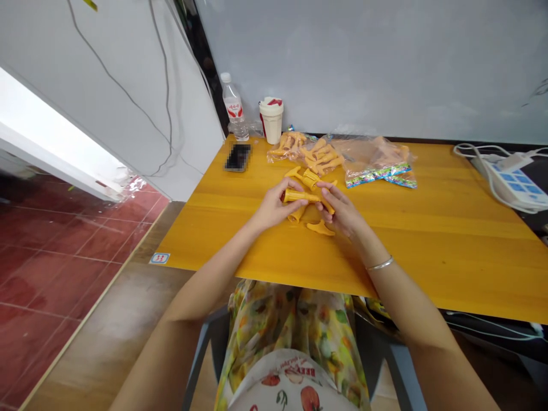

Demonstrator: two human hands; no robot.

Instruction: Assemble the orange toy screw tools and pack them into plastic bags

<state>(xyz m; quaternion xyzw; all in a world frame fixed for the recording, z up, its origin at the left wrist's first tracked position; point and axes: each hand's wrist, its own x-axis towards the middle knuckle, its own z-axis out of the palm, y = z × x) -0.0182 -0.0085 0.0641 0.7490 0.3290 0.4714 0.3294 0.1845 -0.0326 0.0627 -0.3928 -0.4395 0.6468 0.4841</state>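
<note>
Our left hand (274,208) has its fingers (291,185) clenched around a yellow tube (302,196), while our right hand (340,211) pinches a yellow piece (329,204) just beside the tube's tip, both over the middle of the desk (428,240). A forked piece (320,228) and a short tube (296,214) lie just below our hands, and toward the far edge we see a clear bag of yellow pieces (308,151) and a second bag (377,162). At the far left corner stand a bottle (233,108) and a cup (271,120), with a phone (237,157) lying nearby, and a power strip (509,182) sits past the far right corner.
</note>
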